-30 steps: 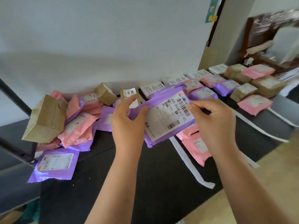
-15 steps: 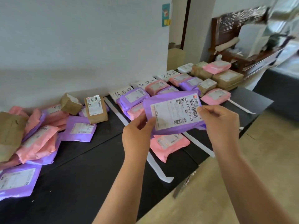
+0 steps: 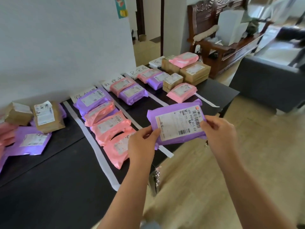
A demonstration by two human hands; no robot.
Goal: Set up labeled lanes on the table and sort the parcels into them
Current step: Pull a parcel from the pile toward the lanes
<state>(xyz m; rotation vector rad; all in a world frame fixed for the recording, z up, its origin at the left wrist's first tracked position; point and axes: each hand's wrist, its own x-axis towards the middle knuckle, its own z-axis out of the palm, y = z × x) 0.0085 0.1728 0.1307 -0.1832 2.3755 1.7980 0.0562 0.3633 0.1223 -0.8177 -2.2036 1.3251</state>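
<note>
I hold a purple parcel (image 3: 177, 124) with a white shipping label up, above the table's near edge. My left hand (image 3: 142, 144) pinches its left end and my right hand (image 3: 219, 133) grips its right end. The black table (image 3: 57, 179) is split into lanes by white tape strips (image 3: 97, 146). Handwritten paper labels (image 3: 112, 80) stand at the wall end of the lanes. The nearest lane holds a purple parcel (image 3: 94, 99) and several pink ones (image 3: 109, 126). Further lanes hold pink, purple and cardboard parcels (image 3: 194, 71).
An unsorted pile lies at the left: a brown box (image 3: 47, 116), a purple parcel (image 3: 31, 140) and pink ones at the frame edge. A wooden bench (image 3: 231, 43) and a grey sofa (image 3: 267, 80) stand beyond the table's right end. Wood floor lies under my arms.
The view has swung right from the unsorted pile toward the lanes. The purple parcel, still in both hands, has travelled right and now hangs over the near ends of the lanes.
</note>
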